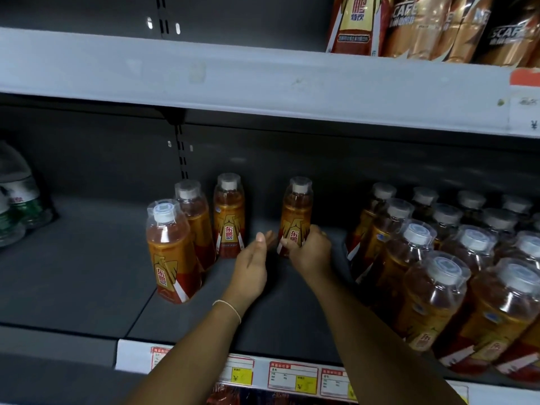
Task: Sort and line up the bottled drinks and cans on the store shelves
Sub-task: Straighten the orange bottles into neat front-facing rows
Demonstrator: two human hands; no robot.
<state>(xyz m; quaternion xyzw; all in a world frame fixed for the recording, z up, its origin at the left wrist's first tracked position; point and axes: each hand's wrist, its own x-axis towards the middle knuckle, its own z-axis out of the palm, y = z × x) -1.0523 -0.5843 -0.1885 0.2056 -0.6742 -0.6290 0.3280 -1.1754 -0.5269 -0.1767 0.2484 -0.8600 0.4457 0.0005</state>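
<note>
On the dark middle shelf [87, 258] stand amber drink bottles with gold-and-red labels and clear dust caps. My right hand [309, 251] grips the lower body of one upright bottle [296, 209] standing alone near the shelf's back. My left hand [252, 258] is just left of it, fingers apart, holding nothing. Three more bottles form a row running front to back on the left: a front one [171, 252], a middle one [194, 217] and a back one [229, 214]. A dense block of several like bottles [455, 267] fills the right side.
Green-labelled water bottles [17, 200] stand at the far left of the shelf. The upper shelf [263, 83] carries a large bottle and coffee bottles [432, 24] at the right. Price tags [292, 375] line the front edge. Bare shelf lies between the water and the amber bottles.
</note>
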